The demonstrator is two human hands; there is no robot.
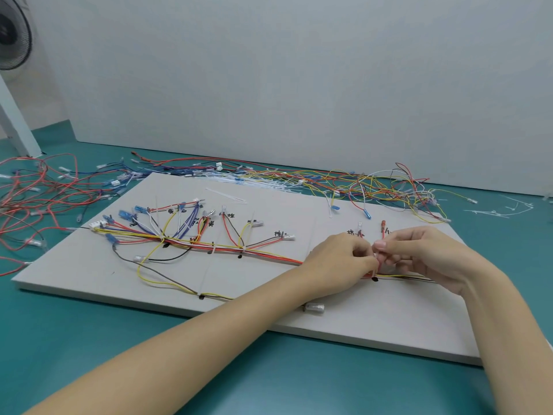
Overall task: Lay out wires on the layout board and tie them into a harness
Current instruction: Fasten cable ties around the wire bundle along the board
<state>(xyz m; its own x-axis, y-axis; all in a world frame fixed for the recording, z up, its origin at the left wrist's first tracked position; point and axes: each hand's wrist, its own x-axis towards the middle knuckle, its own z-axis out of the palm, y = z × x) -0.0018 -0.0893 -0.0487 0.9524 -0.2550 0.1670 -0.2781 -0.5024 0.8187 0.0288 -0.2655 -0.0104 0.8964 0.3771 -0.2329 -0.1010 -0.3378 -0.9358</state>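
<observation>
1. L hand & R hand meet fingertip to fingertip over the main wire trunk, near the right end of the layout board. Fingers curled narrow, pinching smth small at the bundle; looks like a cable tie, too small to confirm.
2. Progress (my read): well along. Trunk is laid L to R across the board, branches fanned out to handwritten labels, and several white ties are already cinched left of the hands. Left to do: this tie, plus the stretch right of the hands.
3. Materials: thin flexible insulated wires in red, yellow, blue, brown & white; clear & blue terminal sleeves; board flat, matte grey.
4. Behind the board: loose spare wires and spare ties, on the teal desk.
</observation>
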